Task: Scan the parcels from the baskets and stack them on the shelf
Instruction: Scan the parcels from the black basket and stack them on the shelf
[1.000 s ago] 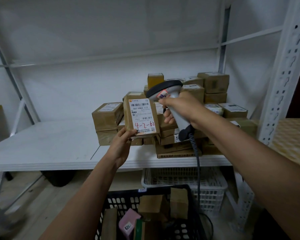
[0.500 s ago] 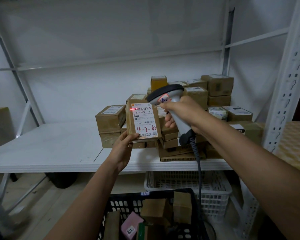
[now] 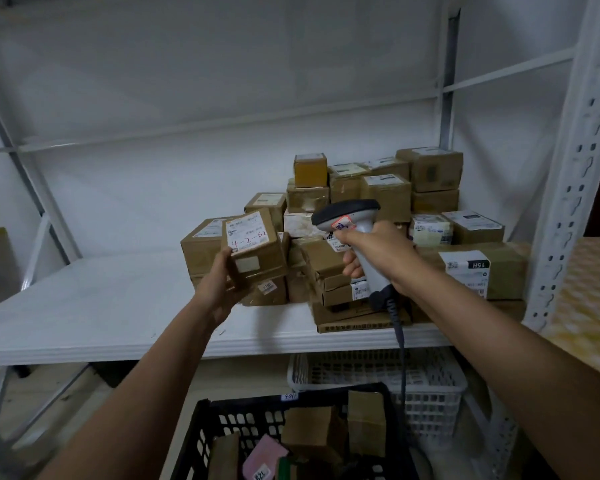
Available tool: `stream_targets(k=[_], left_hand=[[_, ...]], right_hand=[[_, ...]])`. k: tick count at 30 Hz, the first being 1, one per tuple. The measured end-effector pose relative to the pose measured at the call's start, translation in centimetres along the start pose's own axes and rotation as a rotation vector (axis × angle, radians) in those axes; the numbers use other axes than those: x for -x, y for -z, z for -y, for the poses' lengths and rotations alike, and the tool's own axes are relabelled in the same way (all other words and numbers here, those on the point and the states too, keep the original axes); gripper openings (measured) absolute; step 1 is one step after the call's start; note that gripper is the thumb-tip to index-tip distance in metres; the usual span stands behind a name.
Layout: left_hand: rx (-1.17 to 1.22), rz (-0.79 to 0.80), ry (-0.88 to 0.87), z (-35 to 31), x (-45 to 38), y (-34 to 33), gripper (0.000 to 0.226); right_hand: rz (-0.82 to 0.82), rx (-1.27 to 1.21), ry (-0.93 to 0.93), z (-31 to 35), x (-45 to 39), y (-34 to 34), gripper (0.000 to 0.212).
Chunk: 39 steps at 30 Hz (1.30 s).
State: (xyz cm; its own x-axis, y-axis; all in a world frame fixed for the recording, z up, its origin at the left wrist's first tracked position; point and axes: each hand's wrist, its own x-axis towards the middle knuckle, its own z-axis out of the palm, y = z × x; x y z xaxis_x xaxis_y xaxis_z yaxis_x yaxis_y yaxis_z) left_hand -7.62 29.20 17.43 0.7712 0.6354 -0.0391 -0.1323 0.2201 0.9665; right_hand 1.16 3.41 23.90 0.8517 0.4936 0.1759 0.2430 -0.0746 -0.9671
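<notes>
Parcel [image 3: 255, 249] held up at the shelf [image 3: 101, 306], scanner [image 3: 355, 233] alongside.

Left hand [image 3: 222, 285] clamped on the parcel from below and the left, thumb up its near side; box tilted, white label with red handwriting facing up, raised above the shelf board just in front of the left end of the parcel pile [image 3: 378, 216]. Right hand [image 3: 378, 252] wrapped around the grey handle of the scanner, dark head pointing left toward the held parcel, coiled cable [image 3: 400, 344] hanging from the handle past the shelf's front edge. Behind both hands, brown labelled boxes stacked on the right half of the shelf, against the white perforated upright [image 3: 575, 161]. Below the shelf, a white basket [image 3: 440, 379]; nearer, a black basket [image 3: 222, 414] holding brown boxes and a pink packet [image 3: 262, 460].
</notes>
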Motion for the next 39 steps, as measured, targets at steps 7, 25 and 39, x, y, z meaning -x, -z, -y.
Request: stream_targets(k=[7, 25, 39], left_hand=[[-0.102, 0.043, 0.054, -2.2, -6.0, -3.5, 0.041], [-0.708, -0.063, 0.015, 0.4, -14.5, -9.3, 0.064], [-0.688, -0.022, -0.133, 2.0, -9.2, -6.9, 0.044]], right_hand=[[0.001, 0.004, -0.016, -1.6, -1.9, 0.4, 0.026], [0.039, -0.005, -0.05, -4.5, -4.4, 0.6, 0.023], [0.072, -0.01, -0.063, -5.7, -2.0, 0.3, 0.02]])
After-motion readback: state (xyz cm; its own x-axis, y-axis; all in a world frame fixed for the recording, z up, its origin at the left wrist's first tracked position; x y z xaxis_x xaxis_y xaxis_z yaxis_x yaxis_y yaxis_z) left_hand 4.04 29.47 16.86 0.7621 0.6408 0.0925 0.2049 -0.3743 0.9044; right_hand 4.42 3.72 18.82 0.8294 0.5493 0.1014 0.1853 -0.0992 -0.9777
